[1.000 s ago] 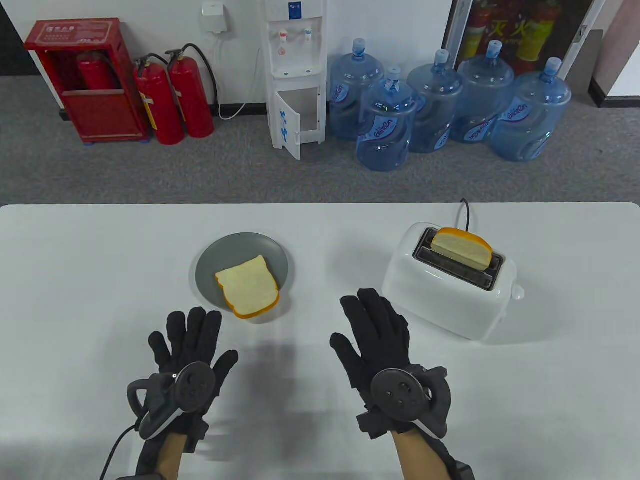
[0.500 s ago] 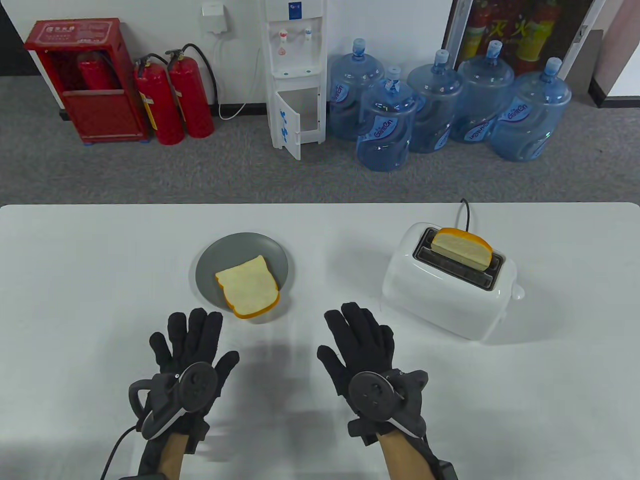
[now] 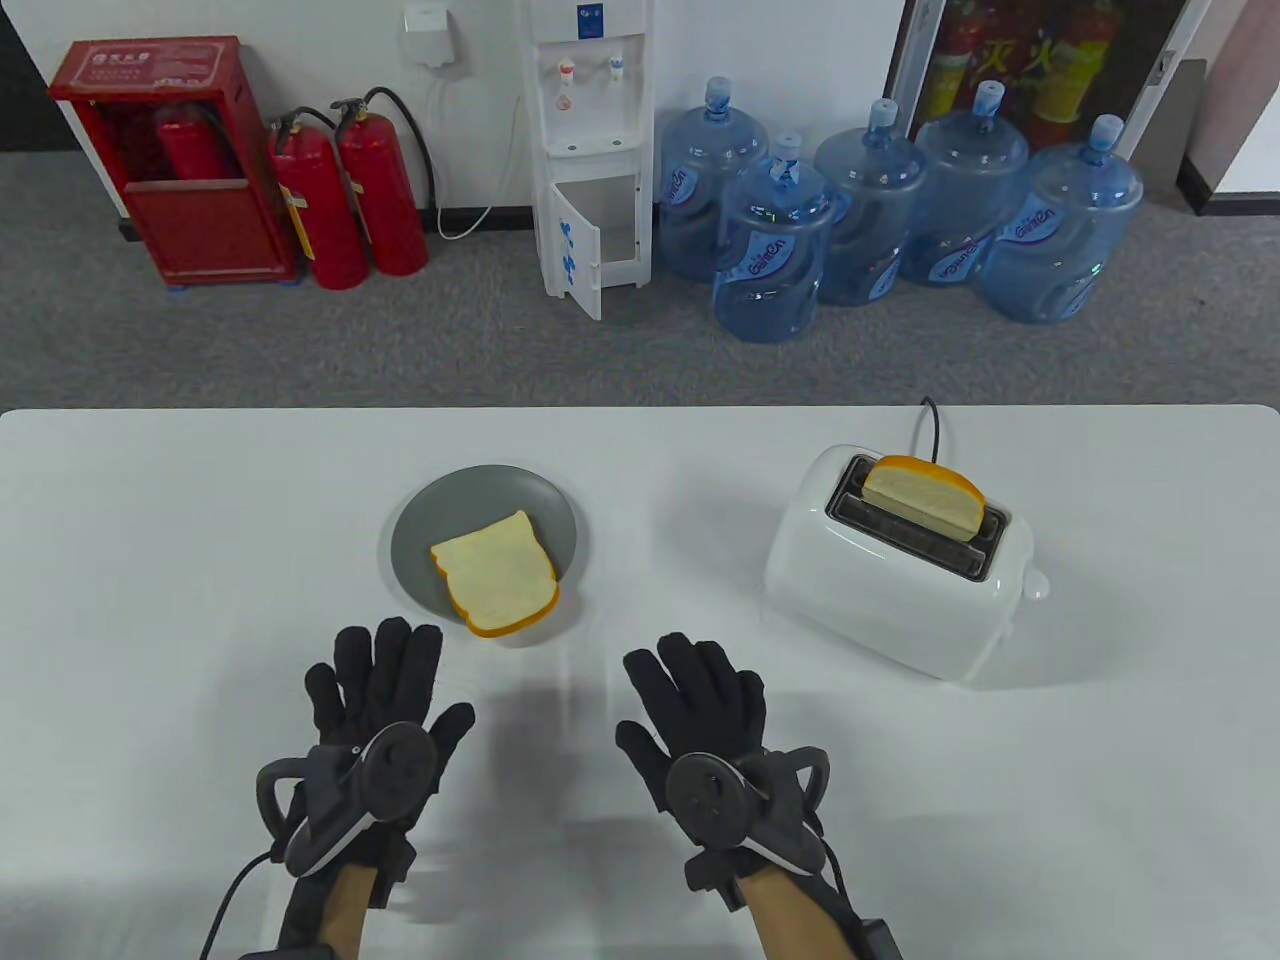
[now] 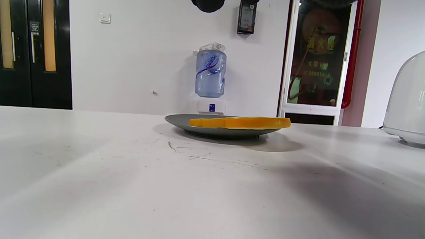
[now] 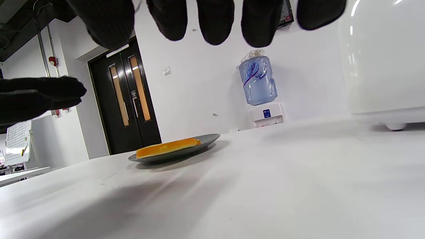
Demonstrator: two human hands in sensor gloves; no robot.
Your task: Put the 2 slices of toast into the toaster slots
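One slice of toast (image 3: pixel 495 577) lies flat on a grey plate (image 3: pixel 440 510), its near corner over the plate's rim; it shows edge-on in the left wrist view (image 4: pixel 240 122) and the right wrist view (image 5: pixel 167 147). A second slice (image 3: pixel 922 494) stands in the far slot of the white toaster (image 3: pixel 890 580); the near slot is empty. My left hand (image 3: pixel 385 675) hovers just in front of the plate, fingers spread and holding nothing. My right hand (image 3: pixel 695 690) hovers between plate and toaster, fingers (image 5: pixel 215 20) straight, holding nothing.
The toaster's black cord (image 3: pixel 932 425) runs off the table's far edge. The toaster's curved side fills the right of both wrist views (image 5: pixel 382 56). Beyond the table stand a water dispenser (image 3: pixel 590 140), several water bottles and fire extinguishers (image 3: pixel 345 190).
My right hand has drawn back toward me and to the left, away from the toaster. The left hand, both slices and the toaster have stayed put.
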